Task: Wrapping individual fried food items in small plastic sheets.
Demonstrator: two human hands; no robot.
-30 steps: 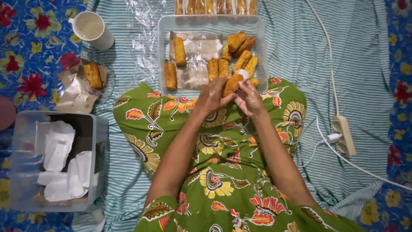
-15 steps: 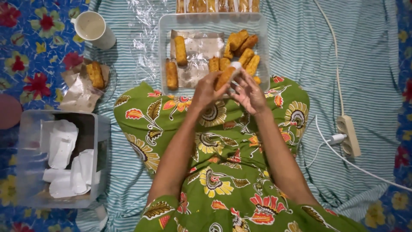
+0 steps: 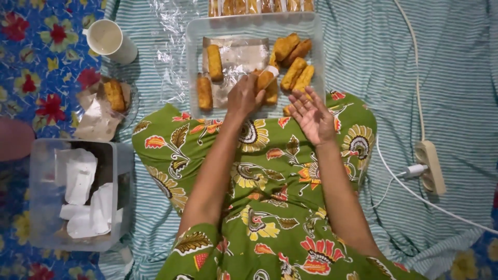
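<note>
My left hand [image 3: 245, 97] grips a golden breaded roll [image 3: 265, 79] with a white wrap at one end, holding it over the clear plastic tray [image 3: 193, 62]. Two rolls [image 3: 213, 62] lie on the paper at the tray's left, and several more rolls [image 3: 293, 62] are piled at its right. My right hand [image 3: 310, 115] hangs open, palm up, over my lap just in front of the tray's near right corner, holding nothing. My lap is covered by a green flowered cloth [image 3: 270, 197].
A white cup [image 3: 110, 40] stands at the far left. A small plate with one roll [image 3: 114, 95] and paper lies below it. A clear box of white paper pieces [image 3: 78, 193] sits at my left. A power strip [image 3: 430, 167] with cable lies at right.
My left hand has carried the roll leftward over the tray's middle. My right hand has let go of it and opened, moving apart to the right.
</note>
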